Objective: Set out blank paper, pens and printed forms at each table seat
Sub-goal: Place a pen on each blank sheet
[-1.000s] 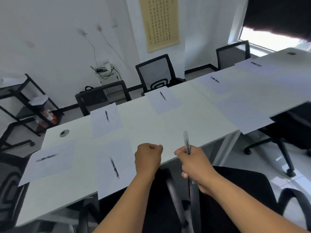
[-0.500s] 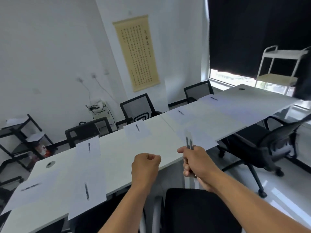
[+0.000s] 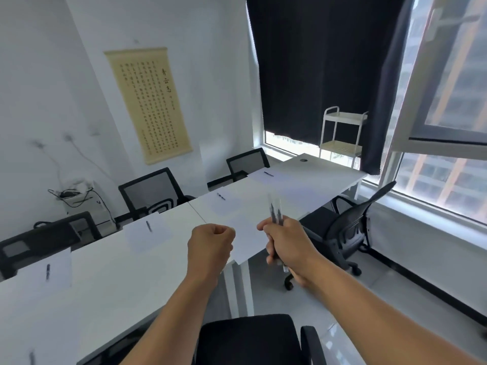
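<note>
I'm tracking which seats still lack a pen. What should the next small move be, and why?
Probably lower the right hand and lay one of its pens on the sheet at the near table edge. That sheet seems bare, while the far-side sheets each show a pen. The left hand is a closed fist.

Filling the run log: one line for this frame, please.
right hand: shut on pens | left hand: fisted, nothing visible in it | sheet ahead: no pen on it

Single head-worn view, facing forward and down, close over table (image 3: 110, 280), toward window (image 3: 448, 154)
</note>
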Demonstrator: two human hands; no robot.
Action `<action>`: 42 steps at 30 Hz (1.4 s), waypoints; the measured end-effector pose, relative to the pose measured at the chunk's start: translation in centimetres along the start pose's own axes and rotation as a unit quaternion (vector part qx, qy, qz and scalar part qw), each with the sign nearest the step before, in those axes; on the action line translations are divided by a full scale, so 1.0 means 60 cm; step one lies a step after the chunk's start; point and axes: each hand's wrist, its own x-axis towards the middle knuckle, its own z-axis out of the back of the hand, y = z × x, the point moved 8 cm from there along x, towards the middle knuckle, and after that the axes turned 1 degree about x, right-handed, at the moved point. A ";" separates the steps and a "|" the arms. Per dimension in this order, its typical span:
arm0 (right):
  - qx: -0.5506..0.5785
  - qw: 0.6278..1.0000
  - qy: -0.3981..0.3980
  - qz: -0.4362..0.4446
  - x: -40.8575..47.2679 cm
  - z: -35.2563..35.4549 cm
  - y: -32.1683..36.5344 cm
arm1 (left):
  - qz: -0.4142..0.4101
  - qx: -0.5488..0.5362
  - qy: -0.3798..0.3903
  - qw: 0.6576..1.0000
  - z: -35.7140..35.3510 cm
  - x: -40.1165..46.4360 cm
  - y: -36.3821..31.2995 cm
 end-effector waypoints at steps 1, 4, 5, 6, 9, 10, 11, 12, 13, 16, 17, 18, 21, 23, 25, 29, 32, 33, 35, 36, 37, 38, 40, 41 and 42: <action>0.002 1.000 -0.006 0.005 0.007 0.018 0.005 | -0.005 0.002 0.002 1.000 -0.016 0.002 -0.013; 0.010 1.000 -0.011 0.014 0.031 0.077 0.010 | -0.020 0.005 0.008 1.000 -0.079 0.007 -0.049; 0.014 1.000 -0.011 0.016 0.039 0.096 0.010 | -0.023 0.004 0.008 1.000 -0.102 0.007 -0.059; 0.019 1.000 -0.011 0.017 0.048 0.116 0.008 | -0.026 0.005 0.008 1.000 -0.125 0.009 -0.066; 0.032 0.999 -0.003 0.008 0.079 0.193 -0.007 | -0.023 0.003 0.007 1.000 -0.212 0.014 -0.081; 0.033 0.999 0.002 0.007 0.089 0.220 -0.012 | -0.018 0.003 0.003 1.000 -0.241 0.014 -0.084; 0.035 0.999 0.005 0.007 0.099 0.242 -0.015 | -0.014 0.002 -0.001 1.000 -0.263 0.016 -0.086; 0.039 0.999 0.010 0.004 0.110 0.271 -0.019 | -0.011 0.001 -0.005 1.000 -0.291 0.016 -0.088; 0.042 0.999 0.019 0.000 0.127 0.308 -0.025 | -0.006 -0.002 -0.011 1.000 -0.330 0.018 -0.092; 0.060 0.998 0.029 -0.015 0.169 0.405 -0.038 | 0.005 -0.007 -0.010 1.000 -0.421 0.021 -0.107; 0.061 0.997 0.030 -0.019 0.182 0.430 -0.043 | 0.008 -0.005 -0.006 1.000 -0.445 0.021 -0.110; 0.065 0.997 0.032 -0.024 0.194 0.453 -0.047 | 0.009 -0.001 -0.001 1.000 -0.468 0.022 -0.114; 0.077 0.995 0.050 -0.037 0.229 0.501 -0.063 | 0.018 0.015 -0.003 1.000 -0.523 0.024 -0.124; 0.078 0.994 0.068 -0.038 0.250 0.512 -0.067 | 0.017 0.026 -0.005 0.999 -0.547 0.033 -0.130; 0.084 0.993 0.079 -0.041 0.273 0.515 -0.071 | 0.014 0.032 -0.005 0.999 -0.563 0.046 -0.133; 0.079 0.990 0.105 -0.058 0.334 0.498 -0.086 | 0.032 0.024 -0.027 0.999 -0.571 0.087 -0.121; 0.063 0.987 0.129 -0.068 0.386 0.476 -0.094 | 0.046 0.024 -0.055 0.997 -0.573 0.135 -0.102; 0.055 0.987 0.137 -0.071 0.409 0.467 -0.096 | 0.051 0.022 -0.065 0.996 -0.576 0.159 -0.092; 0.034 0.985 0.151 -0.075 0.448 0.452 -0.100 | 0.057 0.017 -0.080 0.995 -0.582 0.200 -0.080; 0.026 0.984 0.158 -0.078 0.474 0.442 -0.102 | 0.057 0.015 -0.083 0.995 -0.585 0.225 -0.075; 0.020 0.983 0.161 -0.081 0.496 0.434 -0.104 | 0.058 0.017 -0.085 0.995 -0.589 0.247 -0.071; 0.014 0.981 0.169 -0.090 0.528 0.421 -0.113 | 0.062 0.018 -0.090 0.994 -0.592 0.277 -0.062; 0.001 0.977 0.180 -0.110 0.573 0.400 -0.129 | 0.068 0.025 -0.101 0.992 -0.593 0.321 -0.052; -0.005 0.975 0.187 -0.116 0.589 0.391 -0.134 | 0.068 0.026 -0.103 0.992 -0.593 0.338 -0.050; -0.009 0.973 0.198 -0.122 0.609 0.378 -0.139 | 0.065 0.026 -0.104 0.992 -0.594 0.359 -0.049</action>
